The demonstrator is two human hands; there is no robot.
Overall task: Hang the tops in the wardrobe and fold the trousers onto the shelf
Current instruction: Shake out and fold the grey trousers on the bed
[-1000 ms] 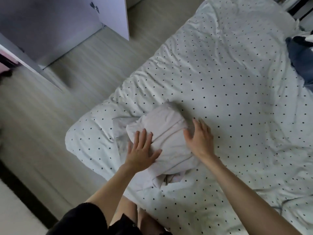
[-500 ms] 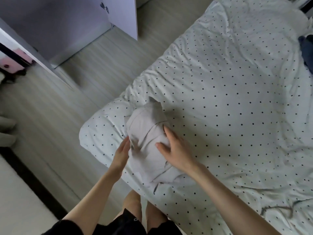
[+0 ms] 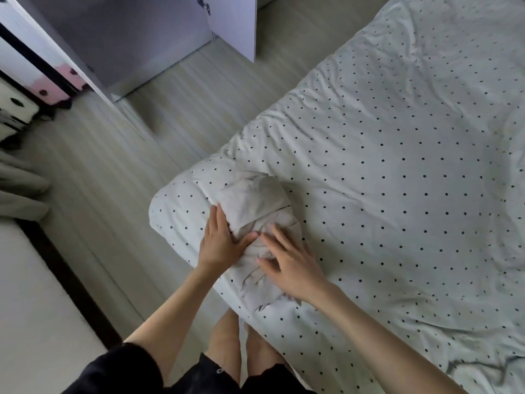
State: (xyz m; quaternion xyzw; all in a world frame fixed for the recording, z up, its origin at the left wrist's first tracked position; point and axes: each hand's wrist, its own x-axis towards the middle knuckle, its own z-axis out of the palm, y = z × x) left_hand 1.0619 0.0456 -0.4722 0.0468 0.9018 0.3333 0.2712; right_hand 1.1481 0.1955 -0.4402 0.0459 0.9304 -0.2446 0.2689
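Both hands, left [image 3: 220,242] and right [image 3: 292,267], flat on folded trousers [image 3: 257,206], bed corner [image 3: 173,206].

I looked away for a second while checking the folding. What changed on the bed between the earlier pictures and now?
The left hand went from lying on top of the folded garment to pressing its left side. The right hand came from the right edge onto the top, fingers spread flat. The garment stayed at the corner of the dotted duvet.

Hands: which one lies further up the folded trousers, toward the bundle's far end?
The left hand, flat along the left edge of the folded trousers; the right hand rests nearer the person.
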